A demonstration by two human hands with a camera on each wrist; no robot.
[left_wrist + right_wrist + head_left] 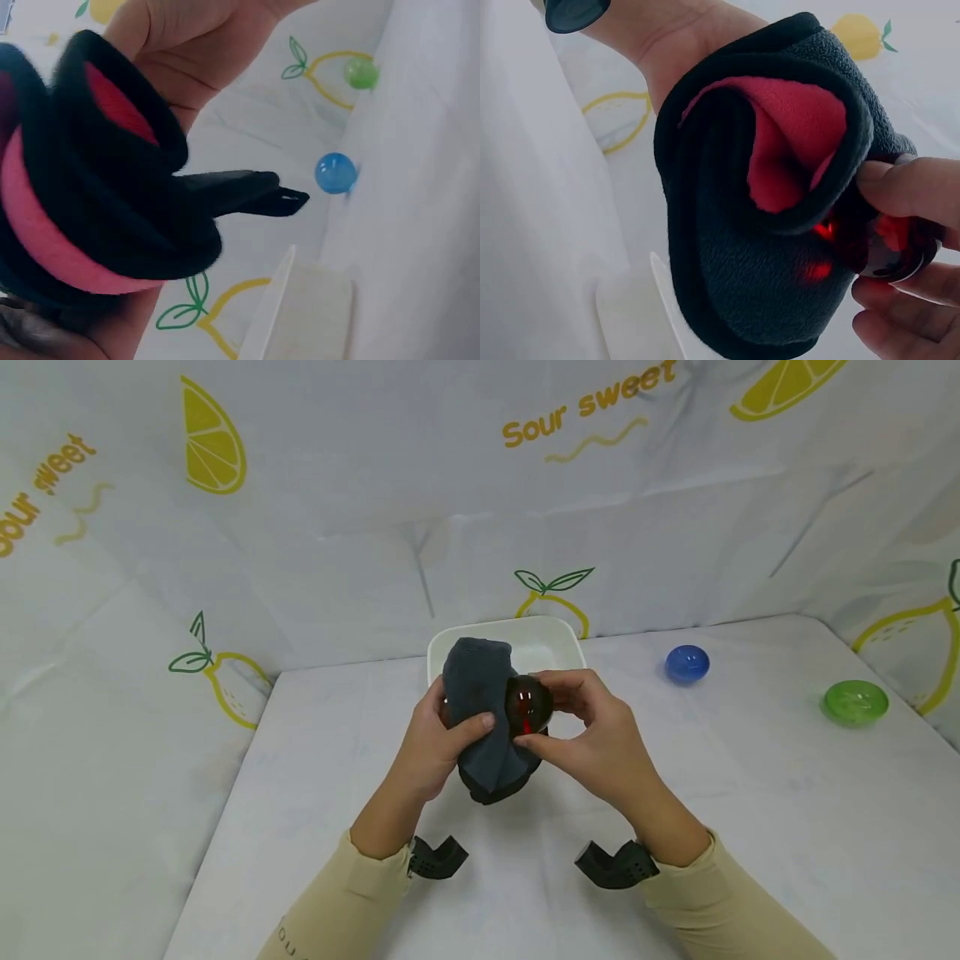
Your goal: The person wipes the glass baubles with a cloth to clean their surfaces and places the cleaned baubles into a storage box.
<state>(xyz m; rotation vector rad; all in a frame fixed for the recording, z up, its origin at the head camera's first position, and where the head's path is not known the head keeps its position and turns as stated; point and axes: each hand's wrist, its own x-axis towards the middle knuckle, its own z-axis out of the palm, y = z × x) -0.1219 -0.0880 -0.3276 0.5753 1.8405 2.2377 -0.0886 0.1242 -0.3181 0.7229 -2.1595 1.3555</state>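
My left hand [431,743] grips a folded dark grey cloth [477,685], its thumb lying across the front. In the right wrist view, the cloth [742,262] curls over on itself, with a pink inner side and a black edge. Between the fingers and thumb of my right hand [600,739] is a small, dark red glass bowl [527,703], held against the cloth's right side. Red light from the bowl [889,247] falls on the cloth. The left wrist view shows the pink-and-black folds from close by, hiding much of the left hand's fingers.
Just behind the hands stands a white plastic tray [551,643], partly covered by the cloth in the head view. Off to the right on the white tablecloth are a blue glass bowl [687,665] and a green glass bowl [856,703]. A lemon-print curtain [360,485] hangs behind the table.
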